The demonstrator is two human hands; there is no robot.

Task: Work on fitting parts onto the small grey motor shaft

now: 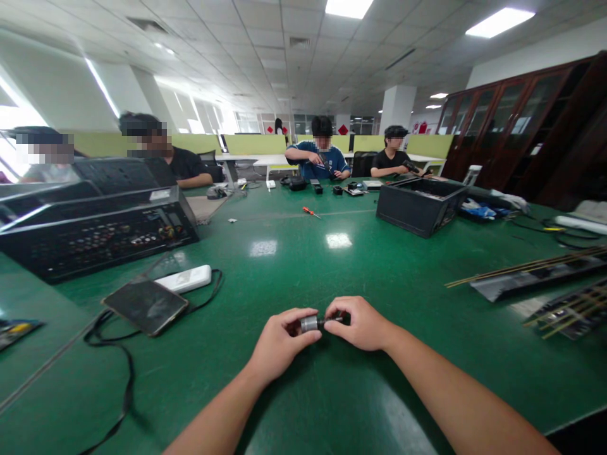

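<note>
A small cylinder (pixel 309 324) of silvery metal, smooth and round-sided, is held just above the near middle of the green table (pixel 303 265). It is gripped between the thumb and fingers of the left hand (pixel 277 341), while a thin dark piece (pixel 321 321) at its right end is pinched in the curled fingertips of the right hand (pixel 363 323). Whether the two parts are joined cannot be told. The tabletop is glossy, and ceiling lights are mirrored in it as pale patches. To the left, a flat dark slab (pixel 147 305) with a smudged surface is leaned against a rounded white bar (pixel 187 278), and both are partly ringed by a flexible black cable (pixel 128 379). Farther off, an orange-handled screwdriver (pixel 310 212) is seen lying between two boxy black cases (pixel 99 234) (pixel 412 205). At right, slender yellowish rods (pixel 512 270) are laid along grey, trough-like strips (pixel 493 287).
</note>
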